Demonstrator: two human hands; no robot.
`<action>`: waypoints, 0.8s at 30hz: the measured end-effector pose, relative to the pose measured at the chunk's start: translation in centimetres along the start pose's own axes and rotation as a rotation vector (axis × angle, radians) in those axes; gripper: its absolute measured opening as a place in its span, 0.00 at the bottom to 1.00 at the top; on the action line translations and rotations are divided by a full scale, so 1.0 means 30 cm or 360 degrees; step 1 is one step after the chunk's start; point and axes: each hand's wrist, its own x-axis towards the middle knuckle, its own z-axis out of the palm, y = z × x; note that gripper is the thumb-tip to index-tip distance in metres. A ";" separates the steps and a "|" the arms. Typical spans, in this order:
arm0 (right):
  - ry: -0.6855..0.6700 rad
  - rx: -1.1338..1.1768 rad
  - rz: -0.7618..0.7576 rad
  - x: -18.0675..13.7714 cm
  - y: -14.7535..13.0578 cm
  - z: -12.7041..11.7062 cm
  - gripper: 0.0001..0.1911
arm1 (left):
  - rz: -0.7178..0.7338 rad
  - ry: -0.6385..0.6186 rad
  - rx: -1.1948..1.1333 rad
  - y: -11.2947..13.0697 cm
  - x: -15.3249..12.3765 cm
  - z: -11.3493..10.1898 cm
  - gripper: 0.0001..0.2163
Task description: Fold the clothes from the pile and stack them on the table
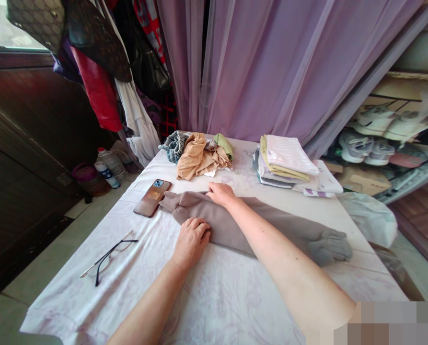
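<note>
A pair of grey-brown trousers [282,225], folded into a long strip, lies across the table with its gathered end to the right. Along the far edge of the cloth, my right hand [221,193] is closed, fingers pinching the fabric. My left hand [192,241] rests at the near edge, its fingers curled over the cloth and pressed together; the fingertips are partly hidden. Just beyond the left end of the trousers lies a phone [152,198], back side up, almost touching the fabric.
Eyeglasses [109,256] lie on the white tablecloth [228,302] at left. A crumpled heap of clothes [195,155] sits at the back, with a folded stack [287,160] to its right. Purple curtains [249,67] hang behind; a shoe rack [379,143] stands at right.
</note>
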 end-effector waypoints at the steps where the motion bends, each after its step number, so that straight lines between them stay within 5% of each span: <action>1: 0.0017 0.0009 0.0023 -0.001 0.001 0.009 0.12 | -0.0021 -0.0018 0.0001 0.003 0.002 -0.002 0.07; 14: -0.0082 0.0148 -0.0100 0.074 -0.057 0.030 0.12 | -0.0301 -0.0045 0.0452 0.017 -0.003 0.027 0.26; 24: 0.0102 0.0152 -0.0072 0.083 -0.090 0.075 0.14 | -0.0354 -0.0003 0.0482 0.008 -0.005 0.055 0.31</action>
